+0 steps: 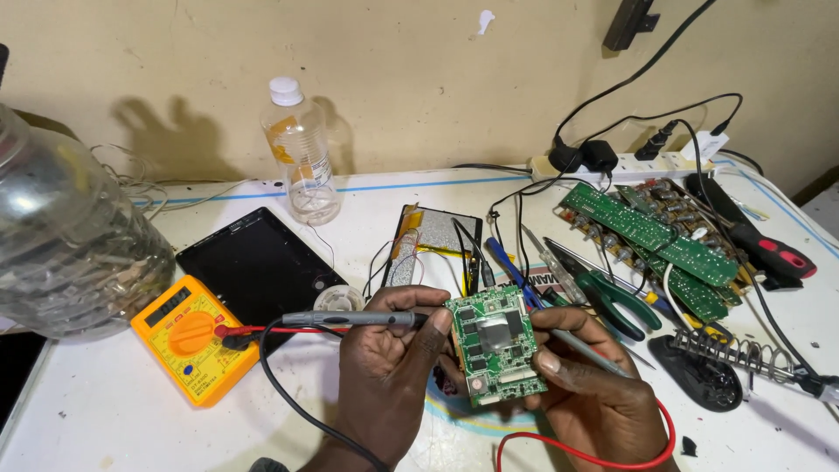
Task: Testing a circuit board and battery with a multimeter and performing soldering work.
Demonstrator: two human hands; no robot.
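Board (495, 343): small green rectangle of printed circuit, held above the bench (105, 419) between both hands; flat face up, studded with black chips and a dull grey square at its middle; long axis runs from the far edge toward the person, tilted slightly right.
Left hand (389, 371): fingers closed around the black probe (354, 320), thumb against the board's left edge.
Black probe: slim grey-black plastic rod lying nearly level, tip pointing right onto the board's upper left corner; its black lead loops down off the near edge.
Right hand (594, 389): clamped on the board's right edge, and it seems also to grip the thin second probe (585, 350), which slants out to the right; the red lead (603, 454) curves under the wrist.
Meter (188, 339): orange casing, round dial, grey screen, left of the hands, with plugs in its right side.
Tablet (258, 262): glossy black slab behind the meter.
Bottle (301, 149): clear plastic, white cap, yellow-and-white label band, upright near the wall.
Long boards (660, 236): green strips at far right, beside green-handled pliers (616, 301).
Iron stand (725, 363): black base, coiled metal spring.
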